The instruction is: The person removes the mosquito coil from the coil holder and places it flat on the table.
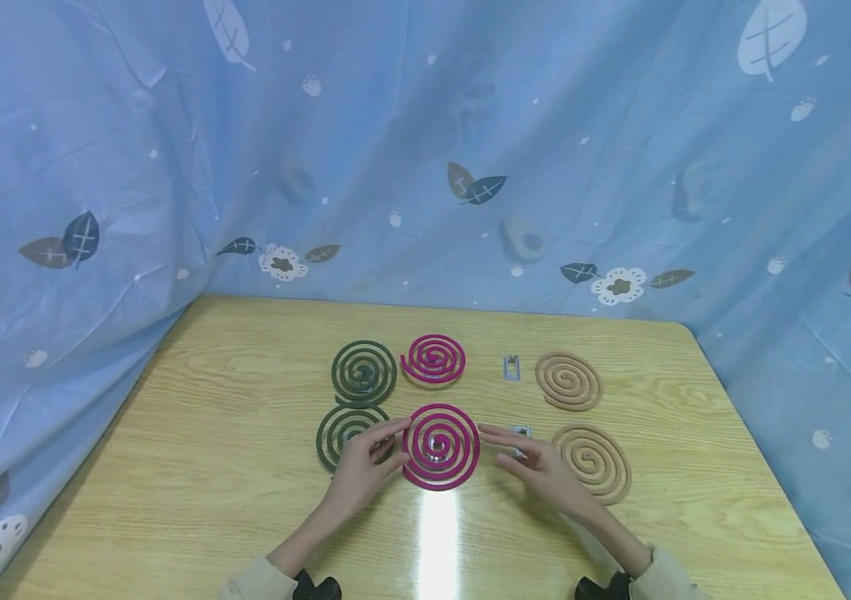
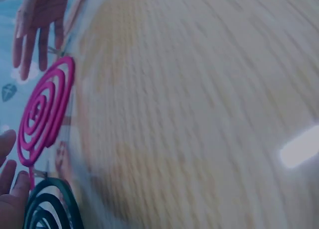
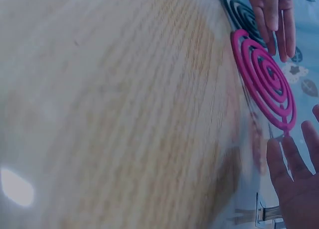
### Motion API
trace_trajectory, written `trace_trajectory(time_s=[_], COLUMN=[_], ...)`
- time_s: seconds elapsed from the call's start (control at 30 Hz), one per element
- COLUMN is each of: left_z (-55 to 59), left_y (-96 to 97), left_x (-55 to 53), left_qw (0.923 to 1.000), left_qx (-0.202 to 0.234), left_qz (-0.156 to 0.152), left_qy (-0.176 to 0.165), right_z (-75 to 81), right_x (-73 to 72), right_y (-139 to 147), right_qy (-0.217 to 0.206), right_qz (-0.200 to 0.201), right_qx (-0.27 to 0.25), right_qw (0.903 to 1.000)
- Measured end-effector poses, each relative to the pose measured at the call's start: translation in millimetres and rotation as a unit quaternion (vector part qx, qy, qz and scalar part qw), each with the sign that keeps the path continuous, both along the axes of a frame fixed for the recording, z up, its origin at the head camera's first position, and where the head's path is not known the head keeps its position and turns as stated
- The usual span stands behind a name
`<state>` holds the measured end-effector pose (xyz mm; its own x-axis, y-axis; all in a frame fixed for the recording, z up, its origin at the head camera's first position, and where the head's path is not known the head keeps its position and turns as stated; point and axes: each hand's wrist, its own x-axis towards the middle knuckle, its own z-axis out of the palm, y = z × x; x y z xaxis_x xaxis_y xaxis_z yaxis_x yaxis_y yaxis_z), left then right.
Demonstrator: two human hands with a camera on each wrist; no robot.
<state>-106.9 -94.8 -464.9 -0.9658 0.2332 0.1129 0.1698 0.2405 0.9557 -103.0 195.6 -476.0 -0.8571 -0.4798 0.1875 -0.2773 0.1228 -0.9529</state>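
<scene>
A magenta mosquito coil [image 1: 441, 417] lies between my two hands, raised on a small metal stand [image 1: 436, 450] at its centre. Fingers straight, my left hand [image 1: 363, 468] reaches to the coil's left edge and passes over the near dark green coil [image 1: 327, 442]. My right hand [image 1: 545, 475] is at the opposite edge, its fingers extended and slightly apart from the coil in the right wrist view. Beneath that hand, a metal stand [image 1: 522, 432] is partly hidden. Neither hand grips anything.
Behind are another magenta coil [image 1: 433, 337], a dark green coil [image 1: 335, 371] and a bare metal stand [image 1: 511, 379]. Two tan coils [image 1: 568, 404] [image 1: 623, 475] lie on the right of the wooden table [image 1: 207, 433]. A blue patterned curtain [image 1: 395, 125] hangs around the table.
</scene>
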Motion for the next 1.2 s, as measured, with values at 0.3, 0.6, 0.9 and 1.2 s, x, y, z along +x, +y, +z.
trace_trajectory(time_s=[0.3, 0.6, 0.9, 1.2], left_z=[-4.3, -5.1, -2.2, 0.0], left_y=[-1.2, 3.4, 2.8, 1.0], left_x=[-4.2, -7.1, -10.7, -11.9], left_qw=[0.9995, 0.9982, 0.9981, 0.9991], left_qx=[-0.021, -0.052, -0.056, -0.013], left_qz=[-0.022, -0.029, -0.024, -0.029], left_qy=[-0.009, 0.011, 0.000, -0.027], right_z=[-2.1, -10.2, -6.9, -6.6], right_x=[-14.4, -19.9, -20.9, -21.5], right_y=[-6.4, -11.5, -18.2, -17.5], right_qy=[-0.017, 0.004, -0.007, 0.033], right_qz=[0.035, 0.037, 0.017, -0.012], right_qx=[0.000, -0.029, -0.065, -0.042], right_qw=[0.9992, 0.9989, 0.9977, 0.9985])
